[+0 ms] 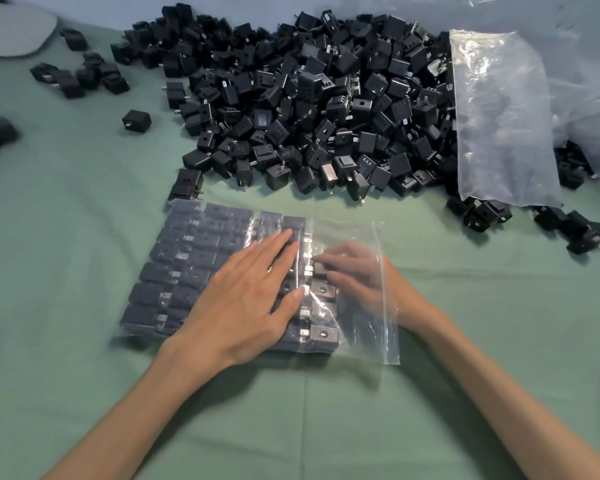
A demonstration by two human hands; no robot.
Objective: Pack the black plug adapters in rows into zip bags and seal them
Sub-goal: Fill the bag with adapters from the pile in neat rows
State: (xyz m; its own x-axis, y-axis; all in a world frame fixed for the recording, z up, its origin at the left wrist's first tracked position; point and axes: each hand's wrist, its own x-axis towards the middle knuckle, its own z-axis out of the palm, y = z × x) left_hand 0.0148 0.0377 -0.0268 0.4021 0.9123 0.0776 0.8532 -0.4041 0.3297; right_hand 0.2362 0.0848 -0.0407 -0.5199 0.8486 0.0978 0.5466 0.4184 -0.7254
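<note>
A clear zip bag [361, 237] lies flat on the green cloth, its open mouth to the right. Several rows of black plug adapters [187, 258] fill its left and middle part. My left hand [246, 303] rests flat on top of the bag, fingers spread over the packed rows. My right hand [357, 275] is inside the bag through the mouth, its fingertips pinching one black adapter [321, 268] at the end of the rightmost row. A big heap of loose black adapters [309, 98] lies behind the bag.
A stack of empty clear bags [503, 119] leans on the heap at the right. Scattered adapters [84, 74] lie at the far left and others [568, 226] at the right. A grey rounded object [11, 29] sits in the top left corner.
</note>
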